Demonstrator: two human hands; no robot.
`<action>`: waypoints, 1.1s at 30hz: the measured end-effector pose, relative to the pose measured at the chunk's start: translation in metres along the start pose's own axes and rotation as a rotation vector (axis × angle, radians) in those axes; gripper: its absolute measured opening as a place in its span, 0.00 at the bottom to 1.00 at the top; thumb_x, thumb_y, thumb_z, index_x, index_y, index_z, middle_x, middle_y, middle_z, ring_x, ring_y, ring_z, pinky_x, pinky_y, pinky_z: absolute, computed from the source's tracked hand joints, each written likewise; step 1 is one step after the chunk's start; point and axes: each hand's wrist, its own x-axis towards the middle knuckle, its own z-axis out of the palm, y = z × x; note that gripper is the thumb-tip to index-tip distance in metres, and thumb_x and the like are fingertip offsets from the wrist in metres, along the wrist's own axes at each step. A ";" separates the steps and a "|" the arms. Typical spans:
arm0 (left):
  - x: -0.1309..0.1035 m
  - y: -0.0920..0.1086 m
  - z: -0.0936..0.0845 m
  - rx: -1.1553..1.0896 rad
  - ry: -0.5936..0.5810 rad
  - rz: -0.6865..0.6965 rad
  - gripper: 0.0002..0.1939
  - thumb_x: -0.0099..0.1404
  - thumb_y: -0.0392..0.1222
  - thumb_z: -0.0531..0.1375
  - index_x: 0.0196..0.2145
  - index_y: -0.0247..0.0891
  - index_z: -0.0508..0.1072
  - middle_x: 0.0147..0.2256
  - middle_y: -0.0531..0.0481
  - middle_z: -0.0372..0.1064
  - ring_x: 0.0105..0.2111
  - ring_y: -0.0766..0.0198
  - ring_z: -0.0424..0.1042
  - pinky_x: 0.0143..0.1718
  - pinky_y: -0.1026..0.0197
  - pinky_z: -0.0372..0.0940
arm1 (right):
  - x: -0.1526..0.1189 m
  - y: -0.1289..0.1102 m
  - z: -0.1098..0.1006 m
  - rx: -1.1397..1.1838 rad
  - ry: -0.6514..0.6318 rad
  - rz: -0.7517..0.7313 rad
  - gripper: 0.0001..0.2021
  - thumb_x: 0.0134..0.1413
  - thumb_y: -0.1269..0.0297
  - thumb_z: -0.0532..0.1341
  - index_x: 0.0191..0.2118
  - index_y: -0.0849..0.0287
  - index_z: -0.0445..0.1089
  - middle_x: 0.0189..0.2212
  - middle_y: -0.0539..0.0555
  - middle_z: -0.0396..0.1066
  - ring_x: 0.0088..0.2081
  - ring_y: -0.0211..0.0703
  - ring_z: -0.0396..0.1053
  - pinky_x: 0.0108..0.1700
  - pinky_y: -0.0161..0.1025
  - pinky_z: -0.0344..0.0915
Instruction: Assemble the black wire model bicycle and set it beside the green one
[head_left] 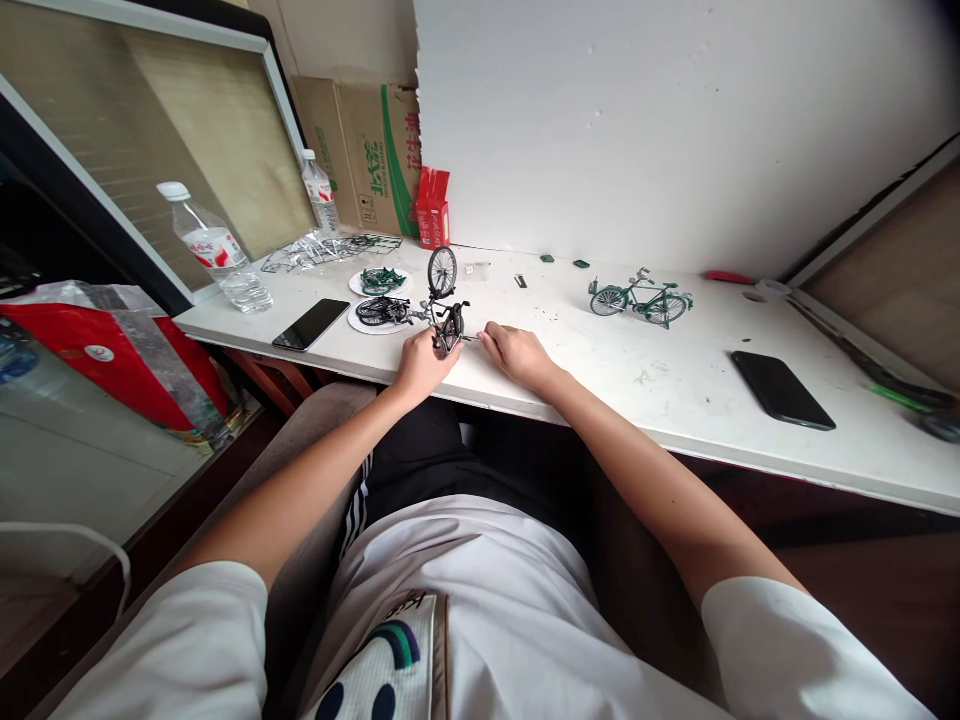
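My left hand (424, 368) is closed on the lower wheel of a small model bicycle (442, 272), which stands on end above the white table. My right hand (516, 352) is pinched on a thin tool or part (472, 338) whose tip reaches the lower wheel; too small to make out exactly. Just left of the model, dark bicycle parts (381, 311) lie on a round white dish. Behind them, a second white dish holds green parts (382, 280). A green model bicycle (641, 300) stands upright farther right on the table.
A black phone (311, 325) lies at the left and another dark phone (782, 390) at the right. Two water bottles (225, 262) stand at the left, near part frames in clear plastic. A red box (433, 208) and cardboard box (367, 155) are behind; small pieces lie near the wall.
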 end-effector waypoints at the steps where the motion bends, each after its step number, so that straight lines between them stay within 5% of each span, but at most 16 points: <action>1: 0.000 0.000 0.000 -0.003 0.000 0.004 0.08 0.64 0.43 0.71 0.39 0.39 0.79 0.35 0.42 0.83 0.33 0.53 0.81 0.42 0.54 0.76 | 0.000 -0.001 -0.001 0.000 -0.007 0.007 0.18 0.82 0.54 0.46 0.46 0.56 0.69 0.38 0.62 0.81 0.35 0.55 0.75 0.36 0.44 0.57; 12: 0.002 -0.006 0.005 -0.109 0.038 -0.076 0.12 0.63 0.45 0.72 0.42 0.39 0.79 0.38 0.42 0.84 0.33 0.53 0.82 0.40 0.55 0.78 | -0.004 0.000 -0.003 0.177 0.065 -0.066 0.13 0.79 0.55 0.52 0.52 0.58 0.68 0.46 0.63 0.80 0.38 0.53 0.75 0.38 0.44 0.64; 20: 0.000 -0.008 0.004 -0.077 0.016 -0.059 0.12 0.63 0.44 0.72 0.42 0.38 0.80 0.38 0.41 0.84 0.33 0.53 0.82 0.39 0.54 0.77 | -0.001 0.007 -0.004 0.110 0.114 -0.076 0.15 0.79 0.58 0.56 0.48 0.58 0.79 0.41 0.62 0.83 0.39 0.53 0.78 0.42 0.42 0.64; 28: 0.000 -0.007 0.002 -0.047 0.011 -0.025 0.10 0.64 0.44 0.71 0.41 0.38 0.79 0.38 0.41 0.83 0.35 0.53 0.81 0.40 0.55 0.76 | -0.002 0.001 -0.005 0.208 0.100 -0.079 0.22 0.80 0.54 0.54 0.34 0.58 0.76 0.27 0.56 0.78 0.27 0.46 0.72 0.37 0.40 0.61; 33: -0.001 -0.004 -0.001 0.028 0.001 0.023 0.09 0.65 0.43 0.71 0.41 0.38 0.79 0.39 0.40 0.83 0.39 0.51 0.82 0.45 0.54 0.75 | -0.003 0.002 -0.006 0.378 0.078 -0.055 0.25 0.80 0.49 0.52 0.35 0.59 0.77 0.22 0.54 0.75 0.25 0.46 0.70 0.38 0.40 0.63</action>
